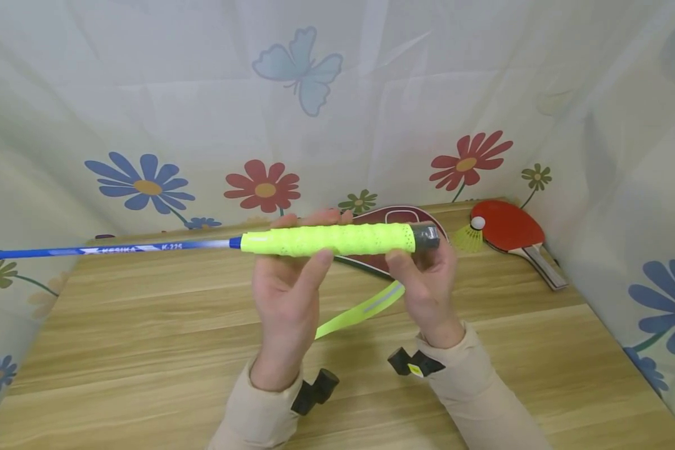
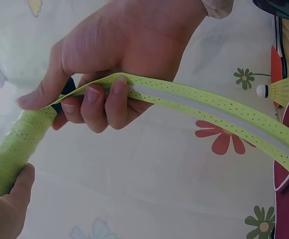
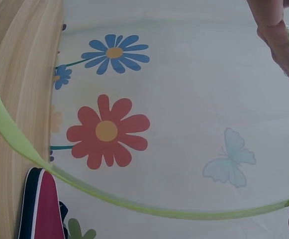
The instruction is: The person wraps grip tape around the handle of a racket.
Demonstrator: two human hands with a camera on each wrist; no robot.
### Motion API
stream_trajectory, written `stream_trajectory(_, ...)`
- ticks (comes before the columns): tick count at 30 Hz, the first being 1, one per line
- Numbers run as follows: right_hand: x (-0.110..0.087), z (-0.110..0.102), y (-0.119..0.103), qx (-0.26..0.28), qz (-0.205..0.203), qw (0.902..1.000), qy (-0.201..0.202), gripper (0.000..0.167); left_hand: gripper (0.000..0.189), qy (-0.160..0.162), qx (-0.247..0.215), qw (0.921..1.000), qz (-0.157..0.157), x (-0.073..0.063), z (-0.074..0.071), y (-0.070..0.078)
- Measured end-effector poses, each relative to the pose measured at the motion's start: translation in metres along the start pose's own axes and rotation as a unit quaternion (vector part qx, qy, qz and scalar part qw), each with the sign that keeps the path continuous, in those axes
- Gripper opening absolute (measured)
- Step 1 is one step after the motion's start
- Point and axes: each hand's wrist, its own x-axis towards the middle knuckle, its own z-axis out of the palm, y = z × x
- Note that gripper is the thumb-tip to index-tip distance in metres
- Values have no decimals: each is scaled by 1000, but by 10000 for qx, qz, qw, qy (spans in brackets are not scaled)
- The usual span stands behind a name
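A blue badminton racket (image 1: pixel 137 249) lies level across the head view above the table, its head cut off at the left edge. Bright yellow-green overgrip tape (image 1: pixel 326 240) is wound round its handle, and the dark butt end (image 1: pixel 426 236) shows bare at the right. My left hand (image 1: pixel 284 290) holds the wrapped handle from below, thumb along the front. At the last turn of the wrap, my right hand (image 1: pixel 427 290) pinches the tape with its thumb. From that hand the loose tape strip (image 2: pixel 219 107), perforated with a pale centre line, curves away; the other fingers curl over it.
On the wooden table (image 1: pixel 146 350), a dark red racket cover (image 1: pixel 365 261) lies behind the handle. To the right are a yellow shuttlecock (image 1: pixel 469 237) and a red table tennis bat (image 1: pixel 509 225). A flower-printed curtain (image 1: pixel 371 125) surrounds the table's back and sides.
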Motion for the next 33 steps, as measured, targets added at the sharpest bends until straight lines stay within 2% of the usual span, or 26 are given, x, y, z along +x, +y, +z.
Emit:
stream_trajectory(5, 0, -1, 0, -206, -66, 9997, 72, 41, 41, 149, 274, 9995, 104, -1, 0, -1)
stream_trajectory(10, 0, -1, -1, -280, -182, 9993, -139, 37, 38, 376, 309, 9987, 143, -1, 0, -1)
stream_trajectory(17, 2, -3, -1, -181, -256, 9990, -322, 33, 36, 513, 415, 9976, 192, -1, -1, -2)
stream_trajectory(26, 1, -3, -2, -237, -66, 9996, -102, 36, 39, 826, 372, 9959, 81, -2, 0, 0)
stream_trajectory(33, 1, -3, -2, -166, -15, 9994, -290, 34, 41, 1068, 580, 9924, 181, -1, 0, -1)
